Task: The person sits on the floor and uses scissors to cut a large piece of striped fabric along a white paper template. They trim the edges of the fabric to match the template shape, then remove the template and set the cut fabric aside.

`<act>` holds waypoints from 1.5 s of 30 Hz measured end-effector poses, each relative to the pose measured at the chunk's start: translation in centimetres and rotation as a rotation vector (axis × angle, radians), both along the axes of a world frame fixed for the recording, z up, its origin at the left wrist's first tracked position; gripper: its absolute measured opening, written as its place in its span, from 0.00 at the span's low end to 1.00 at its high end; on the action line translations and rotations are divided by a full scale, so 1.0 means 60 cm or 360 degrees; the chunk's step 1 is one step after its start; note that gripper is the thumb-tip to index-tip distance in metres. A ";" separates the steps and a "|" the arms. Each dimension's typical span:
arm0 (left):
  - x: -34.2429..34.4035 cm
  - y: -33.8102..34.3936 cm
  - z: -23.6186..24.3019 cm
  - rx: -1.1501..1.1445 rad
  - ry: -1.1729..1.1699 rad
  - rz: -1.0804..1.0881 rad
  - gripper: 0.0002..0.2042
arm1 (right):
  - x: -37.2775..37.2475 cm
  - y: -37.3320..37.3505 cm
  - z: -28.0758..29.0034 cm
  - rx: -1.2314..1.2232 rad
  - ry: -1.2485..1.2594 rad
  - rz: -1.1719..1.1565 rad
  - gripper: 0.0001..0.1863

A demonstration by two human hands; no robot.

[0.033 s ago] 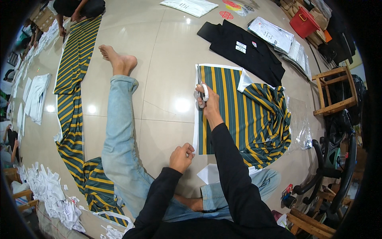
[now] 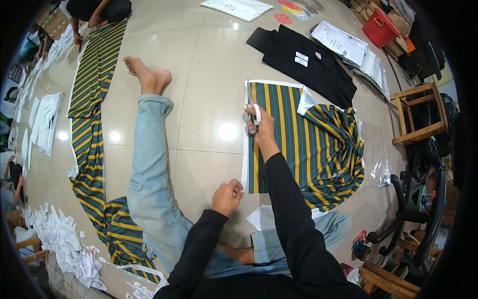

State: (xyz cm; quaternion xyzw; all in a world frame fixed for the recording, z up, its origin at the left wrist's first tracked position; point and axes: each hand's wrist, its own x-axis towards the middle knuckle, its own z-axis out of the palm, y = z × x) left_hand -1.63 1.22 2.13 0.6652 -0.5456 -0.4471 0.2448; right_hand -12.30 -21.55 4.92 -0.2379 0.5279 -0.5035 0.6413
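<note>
On the tiled floor before me lies a green and yellow striped cloth (image 2: 284, 134) with a white border, flat at its left and bunched into folds at its right. My right hand (image 2: 262, 124) is closed round a pair of scissors (image 2: 250, 94), whose blades point away from me along the white left border. White wrapping covers part of the handle. At the near left corner of the cloth, my left hand (image 2: 228, 197) has its fingers pinched on the end of the white border (image 2: 244, 172). A white piece (image 2: 261, 218) lies just nearer than the cloth.
Another striped cloth (image 2: 87, 132) stretches along my left, with a person (image 2: 102, 10) at its far end. White scraps (image 2: 64, 246) are heaped at lower left. Beyond my cloth lie a black shirt (image 2: 303, 65) and packaged garments (image 2: 343, 45). A wooden stool (image 2: 418, 112) stands right.
</note>
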 end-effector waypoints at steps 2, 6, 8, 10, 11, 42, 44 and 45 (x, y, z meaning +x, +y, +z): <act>0.001 0.000 -0.001 -0.0009 0.0019 -0.0013 0.06 | 0.001 -0.013 -0.003 -0.0030 0.0044 0.0006 0.31; 0.003 0.002 -0.003 0.0006 0.0049 -0.0006 0.06 | 0.004 -0.025 -0.008 -0.0043 0.0018 0.0027 0.29; 0.002 0.002 -0.001 0.0008 0.0048 -0.0006 0.06 | 0.004 -0.028 -0.013 -0.0030 0.0007 0.0029 0.29; 0.002 0.002 0.002 0.0002 0.0029 -0.0018 0.06 | 0.002 -0.030 -0.017 -0.0020 0.0082 0.0069 0.28; 0.002 0.003 0.003 -0.0002 0.0015 -0.0028 0.06 | 0.001 -0.031 -0.018 -0.0018 0.0119 0.0089 0.28; 0.217 0.031 0.154 -0.1171 -0.0328 0.0618 0.25 | -0.642 0.269 -0.054 -0.0051 0.2363 -0.1457 0.32; 0.083 -0.094 0.125 -0.1213 -0.0353 -0.0055 0.27 | -0.626 0.248 -0.064 0.0002 0.2181 -0.1318 0.32; 0.045 -0.134 0.093 -0.1321 -0.0399 -0.0321 0.28 | -0.577 0.230 -0.077 -0.0216 0.2316 -0.1088 0.32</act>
